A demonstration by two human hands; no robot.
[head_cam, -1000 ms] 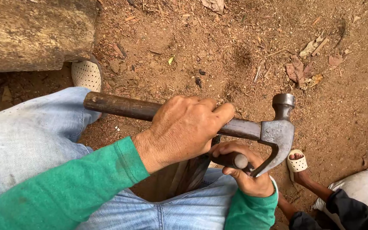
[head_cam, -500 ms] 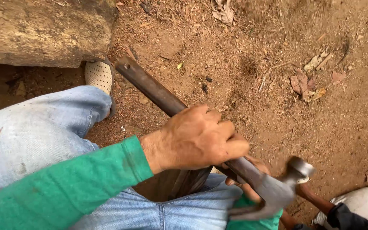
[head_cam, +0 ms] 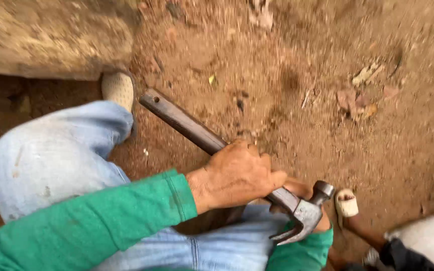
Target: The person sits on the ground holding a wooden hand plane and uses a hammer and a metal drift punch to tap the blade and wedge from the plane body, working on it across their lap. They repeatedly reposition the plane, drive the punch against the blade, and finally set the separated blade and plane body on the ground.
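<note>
My left hand is closed around the dark handle of a claw hammer. The handle slopes up and left to its butt end, and the metal head sits low at the right with its claw pointing down. My right hand lies just under the hammer head, above a green cuff. It is mostly hidden by the left hand and the hammer, so what it holds cannot be seen. Both arms wear green sleeves.
My knee in pale blue jeans fills the left, with a white perforated shoe beyond it. A big rough stone block lies top left. Another person's sandalled foot and dark sleeve are bottom right. Dry leaves lie on brown dirt.
The hammer swung from level to steeply tilted, its head dropping low at the right onto the spot by my right hand. The right hand's small round-ended object is now hidden.
</note>
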